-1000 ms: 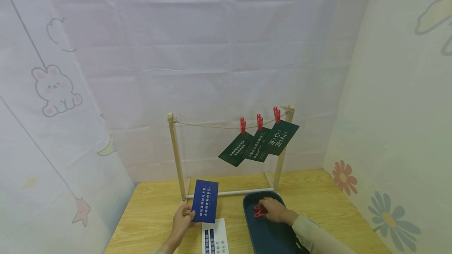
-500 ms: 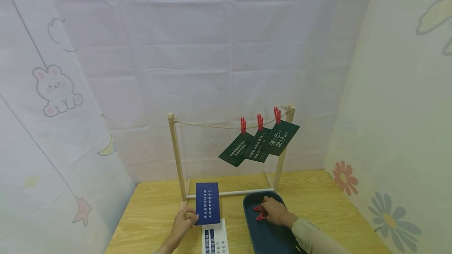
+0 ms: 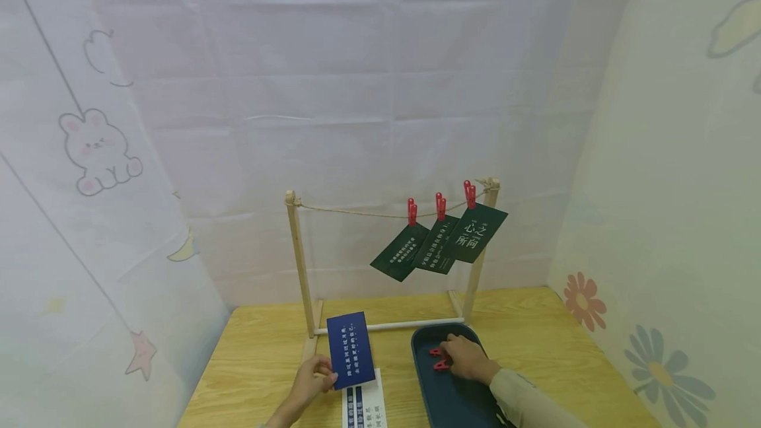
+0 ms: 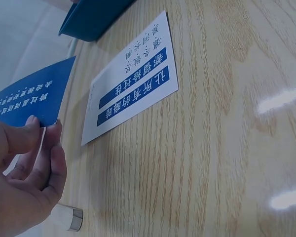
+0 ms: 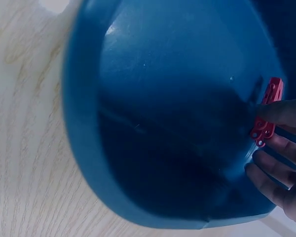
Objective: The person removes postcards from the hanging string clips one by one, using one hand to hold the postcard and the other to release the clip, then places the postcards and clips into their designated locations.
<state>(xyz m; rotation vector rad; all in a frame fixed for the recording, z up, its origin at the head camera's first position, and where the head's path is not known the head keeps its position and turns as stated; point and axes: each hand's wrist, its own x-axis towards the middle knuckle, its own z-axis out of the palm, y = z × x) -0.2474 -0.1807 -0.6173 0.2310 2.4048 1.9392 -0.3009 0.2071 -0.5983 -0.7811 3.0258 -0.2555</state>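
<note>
My left hand [image 3: 312,382] pinches the lower left corner of a dark blue card [image 3: 351,350] with white writing, between thumb and fingers. The card is raised and tilted over a white card [image 3: 365,401] with blue bands, which lies on the table. In the left wrist view the thumb presses the edge of the blue card [image 4: 37,94]. My right hand [image 3: 466,356] is inside a dark blue tray [image 3: 421,378]. Its thumb and index finger pinch a red clothespin [image 5: 269,118] there, as the right wrist view shows. Red clothespin parts [image 3: 441,366] show beside the fingers.
Behind the hands stands a wooden frame [image 3: 302,269] with a string [image 3: 357,214] across its top. Three dark green cards [image 3: 478,233] hang at its right half, each from a red clothespin [image 3: 441,207]. A white bar [image 3: 392,326] joins the frame's feet.
The blue card has moved slightly right and down and tilted, nearer the white card. The right hand stays in the tray, its fingers shifting slightly at the red clothespins.
</note>
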